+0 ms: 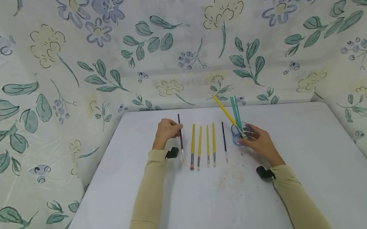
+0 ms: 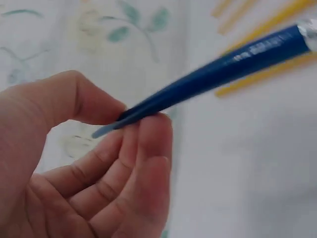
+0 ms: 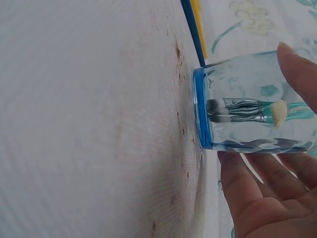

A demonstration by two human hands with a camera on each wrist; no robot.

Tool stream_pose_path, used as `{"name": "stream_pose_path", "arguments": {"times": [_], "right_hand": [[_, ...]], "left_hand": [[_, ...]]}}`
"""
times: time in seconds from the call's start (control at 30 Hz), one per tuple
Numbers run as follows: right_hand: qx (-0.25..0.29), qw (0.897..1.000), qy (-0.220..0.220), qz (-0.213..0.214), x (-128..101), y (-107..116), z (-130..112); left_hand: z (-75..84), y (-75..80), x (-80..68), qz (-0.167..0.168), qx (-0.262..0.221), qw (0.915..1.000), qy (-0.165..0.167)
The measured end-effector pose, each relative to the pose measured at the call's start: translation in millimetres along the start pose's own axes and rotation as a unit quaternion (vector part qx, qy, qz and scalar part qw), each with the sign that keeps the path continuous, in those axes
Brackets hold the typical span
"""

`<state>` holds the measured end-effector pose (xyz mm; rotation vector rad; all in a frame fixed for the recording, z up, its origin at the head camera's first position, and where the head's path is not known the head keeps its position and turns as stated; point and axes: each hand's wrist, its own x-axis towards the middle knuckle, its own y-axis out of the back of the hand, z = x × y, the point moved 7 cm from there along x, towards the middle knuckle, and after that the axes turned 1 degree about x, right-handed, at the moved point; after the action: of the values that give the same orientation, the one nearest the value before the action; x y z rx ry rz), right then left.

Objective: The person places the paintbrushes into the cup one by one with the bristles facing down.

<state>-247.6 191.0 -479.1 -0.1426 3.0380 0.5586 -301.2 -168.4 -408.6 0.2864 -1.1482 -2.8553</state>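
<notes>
Between thumb and fingertips, my left hand (image 1: 166, 130) pinches a dark blue paintbrush (image 1: 181, 141) near the upper end of its handle, bristles toward me. Its tapered blue handle (image 2: 198, 82) crosses the left wrist view. My right hand (image 1: 262, 144) holds a clear, blue-tinted glass cup (image 1: 236, 139), thumb on one side and fingers on the other. Inside lean teal brushes (image 1: 234, 108) and a yellow-handled brush (image 1: 223, 109). Through the glass wall in the right wrist view, dark bristle tips (image 3: 218, 110) and a pale bristle head (image 3: 279, 113) show near the base.
Several yellow-handled paintbrushes (image 1: 199, 146) lie side by side between my hands. A dark-handled brush (image 1: 224, 140) lies to their right, beside the glass cup. Brownish smudges (image 1: 228, 180) mark the white table (image 1: 202, 211). Flower-patterned cloth (image 1: 155, 67) hangs behind and at both sides.
</notes>
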Motion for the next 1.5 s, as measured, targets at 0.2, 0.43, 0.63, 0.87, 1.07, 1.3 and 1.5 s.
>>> {"name": "stream_pose_path", "arguments": {"times": [0.2, 0.43, 0.63, 0.87, 1.07, 1.3, 1.5], "right_hand": [[0.002, 1.0, -0.005, 0.002, 0.2, -0.4, 1.0], [0.008, 1.0, 0.007, 0.0, 1.0, -0.8, 0.7], [0.008, 1.0, -0.008, 0.0, 1.4, -1.0, 2.9], [0.006, 1.0, -0.007, 0.001, 3.0, -1.6, 4.4], [0.002, 1.0, -0.001, 0.001, 3.5, -1.6, 4.1], [0.005, 1.0, -0.003, 0.004, 3.1, -1.4, 4.2], [0.006, 1.0, -0.008, 0.004, 4.0, -3.2, 4.1]], "left_hand": [[29.8, 18.3, -3.8, 0.021, -0.178, 0.9835, -0.023], [60.6, 17.9, -11.7, 0.029, -0.299, 0.9522, -0.055], [86.4, 6.7, -15.4, 0.019, -0.353, 0.9304, -0.097], [108.6, -14.3, -19.1, 0.002, -0.382, 0.9144, -0.133], [116.8, -34.8, -18.1, -0.009, -0.39, 0.9096, -0.142], [120.7, -56.5, -16.0, -0.019, -0.39, 0.9081, -0.152], [119.3, -71.2, -17.4, -0.016, -0.368, 0.9187, -0.142]]}}
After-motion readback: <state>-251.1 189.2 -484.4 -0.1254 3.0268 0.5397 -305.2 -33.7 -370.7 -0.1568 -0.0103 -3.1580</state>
